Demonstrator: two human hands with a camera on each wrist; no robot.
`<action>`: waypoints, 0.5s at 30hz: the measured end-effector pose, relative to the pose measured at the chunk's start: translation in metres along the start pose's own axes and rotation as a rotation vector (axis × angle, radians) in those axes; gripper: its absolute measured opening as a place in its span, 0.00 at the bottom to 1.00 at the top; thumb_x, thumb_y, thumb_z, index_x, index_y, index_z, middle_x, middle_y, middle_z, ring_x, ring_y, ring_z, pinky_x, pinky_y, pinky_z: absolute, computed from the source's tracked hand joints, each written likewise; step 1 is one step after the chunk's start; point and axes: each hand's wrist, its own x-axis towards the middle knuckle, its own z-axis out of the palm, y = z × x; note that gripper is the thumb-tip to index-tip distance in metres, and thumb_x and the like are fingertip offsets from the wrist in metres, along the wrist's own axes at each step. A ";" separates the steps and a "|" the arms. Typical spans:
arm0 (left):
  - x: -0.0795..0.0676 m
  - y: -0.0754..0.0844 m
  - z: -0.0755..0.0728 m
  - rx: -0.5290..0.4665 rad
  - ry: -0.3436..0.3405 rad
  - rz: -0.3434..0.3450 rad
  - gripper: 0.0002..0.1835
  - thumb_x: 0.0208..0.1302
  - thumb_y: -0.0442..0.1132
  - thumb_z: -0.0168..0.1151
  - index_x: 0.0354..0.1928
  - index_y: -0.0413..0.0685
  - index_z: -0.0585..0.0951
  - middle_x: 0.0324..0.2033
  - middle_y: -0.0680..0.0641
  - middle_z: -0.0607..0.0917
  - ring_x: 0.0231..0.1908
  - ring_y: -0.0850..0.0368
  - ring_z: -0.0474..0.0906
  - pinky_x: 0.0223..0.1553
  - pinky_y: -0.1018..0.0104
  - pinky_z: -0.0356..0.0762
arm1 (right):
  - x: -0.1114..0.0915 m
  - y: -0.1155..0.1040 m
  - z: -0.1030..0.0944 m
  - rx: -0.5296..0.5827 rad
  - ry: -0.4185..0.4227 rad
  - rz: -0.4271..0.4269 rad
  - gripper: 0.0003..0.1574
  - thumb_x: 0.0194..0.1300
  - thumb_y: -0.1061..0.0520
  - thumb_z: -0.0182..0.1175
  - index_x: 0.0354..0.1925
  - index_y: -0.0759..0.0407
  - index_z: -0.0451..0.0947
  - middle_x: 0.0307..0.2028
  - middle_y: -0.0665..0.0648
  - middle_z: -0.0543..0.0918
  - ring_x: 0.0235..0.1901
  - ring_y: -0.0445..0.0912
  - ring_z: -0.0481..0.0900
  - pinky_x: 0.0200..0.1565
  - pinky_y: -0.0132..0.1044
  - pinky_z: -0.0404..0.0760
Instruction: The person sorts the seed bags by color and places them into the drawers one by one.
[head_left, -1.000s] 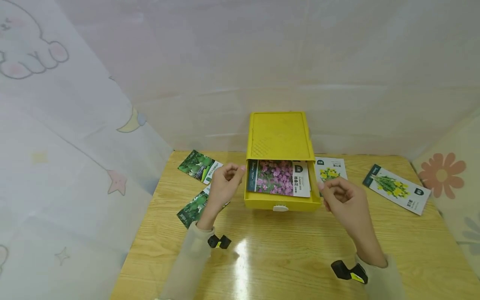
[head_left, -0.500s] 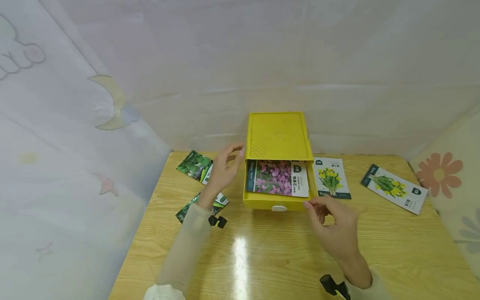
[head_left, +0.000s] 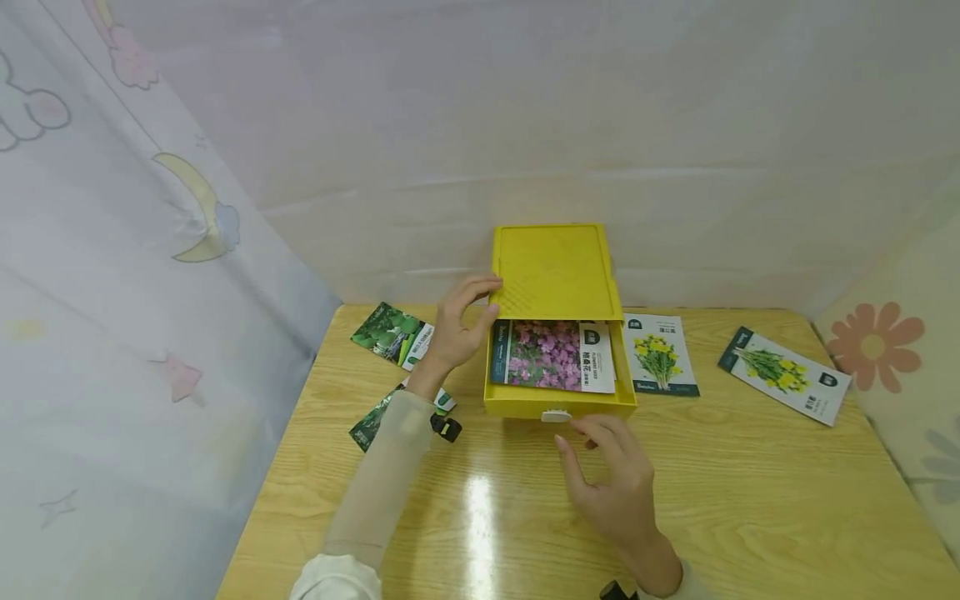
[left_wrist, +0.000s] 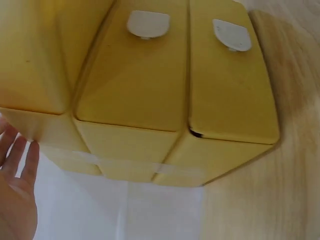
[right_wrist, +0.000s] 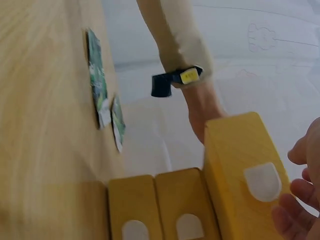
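A yellow drawer cabinet (head_left: 557, 268) stands against the back wall, its top drawer (head_left: 517, 408) pulled out. Seed packets lie inside the drawer; the uppermost packet (head_left: 551, 357) shows pink flowers. At the cabinet's left side, my left hand (head_left: 459, 329) rests its fingertips on the upper edge, fingers extended. My right hand (head_left: 617, 479) is in front of the drawer with fingers at the white pull tab (head_left: 556, 416), thumb apart from them. In the right wrist view, the right hand (right_wrist: 302, 195) is beside the tab (right_wrist: 263, 182), with no grip on it. Lower drawers (left_wrist: 131, 75) look closed in the left wrist view.
Two green seed packets (head_left: 392, 335) lie left of the cabinet, one partly behind the left forearm. A yellow-flower packet (head_left: 660, 355) lies close on the right, another such packet (head_left: 785, 377) farther right. A patterned cloth wall (head_left: 420, 208) borders the wooden table (head_left: 750, 500).
My right hand has moved from the drawer's right side down and left to the front tab. My left hand has risen slightly and now touches the cabinet's upper left edge.
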 end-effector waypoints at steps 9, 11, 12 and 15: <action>-0.002 -0.002 0.004 -0.039 0.028 0.038 0.15 0.58 0.14 0.52 0.48 0.23 0.77 0.49 0.27 0.77 0.58 0.27 0.68 0.62 0.54 0.70 | -0.007 -0.012 0.022 0.024 0.122 0.014 0.13 0.57 0.65 0.66 0.40 0.75 0.81 0.38 0.72 0.77 0.37 0.58 0.75 0.45 0.29 0.76; -0.003 -0.002 0.005 -0.052 0.038 0.032 0.16 0.58 0.13 0.51 0.48 0.23 0.77 0.48 0.26 0.77 0.58 0.26 0.68 0.61 0.53 0.70 | -0.008 -0.014 0.026 0.027 0.147 0.024 0.14 0.56 0.66 0.66 0.40 0.76 0.81 0.39 0.74 0.76 0.38 0.59 0.75 0.47 0.30 0.76; -0.003 -0.003 0.006 -0.057 0.042 0.027 0.16 0.58 0.13 0.51 0.48 0.23 0.77 0.48 0.26 0.77 0.58 0.26 0.67 0.61 0.53 0.69 | -0.008 -0.014 0.027 0.026 0.159 0.029 0.14 0.55 0.67 0.65 0.40 0.76 0.81 0.40 0.75 0.75 0.39 0.60 0.74 0.48 0.31 0.75; -0.005 -0.003 0.007 -0.069 0.055 0.017 0.15 0.58 0.14 0.51 0.48 0.23 0.77 0.49 0.26 0.77 0.58 0.26 0.67 0.61 0.52 0.69 | -0.010 -0.014 0.032 0.017 0.178 0.039 0.16 0.54 0.68 0.65 0.42 0.76 0.81 0.41 0.75 0.74 0.40 0.61 0.73 0.50 0.33 0.74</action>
